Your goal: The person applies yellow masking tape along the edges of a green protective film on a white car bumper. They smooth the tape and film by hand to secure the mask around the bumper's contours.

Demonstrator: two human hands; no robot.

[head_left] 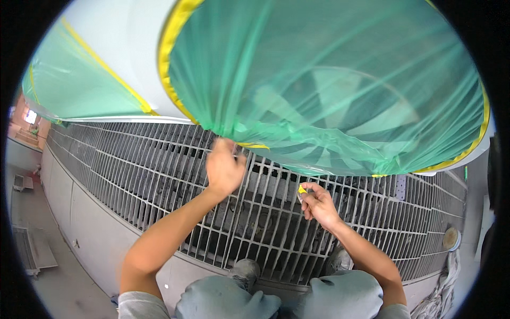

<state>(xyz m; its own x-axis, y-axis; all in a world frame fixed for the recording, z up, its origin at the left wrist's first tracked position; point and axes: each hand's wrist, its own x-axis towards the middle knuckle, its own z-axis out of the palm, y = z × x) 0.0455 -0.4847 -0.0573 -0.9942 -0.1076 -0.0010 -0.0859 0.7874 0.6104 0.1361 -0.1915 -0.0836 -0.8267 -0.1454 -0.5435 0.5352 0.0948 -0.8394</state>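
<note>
Green masking film (329,58) covers a spoked wheel (324,101) on a white car body (119,32); the wheel shows through it. Yellow tape (169,69) edges the film around the wheel arch. My left hand (226,166), slightly blurred, is closed at the film's lower left edge, where creases run together at the fingertips. Beside it, a short strip of yellow tape (254,145) hangs at the edge. Lower and to the right, my right hand (319,206) pinches a small yellow and whitish piece (302,191), apart from the film; its kind is unclear.
Metal floor grating (265,218) lies under the car and in front of my bent knees (223,297). More taped green film (79,80) covers the body at left. A grey hose or cloth bundle (446,287) lies at right, below a round tan-ended object (452,239).
</note>
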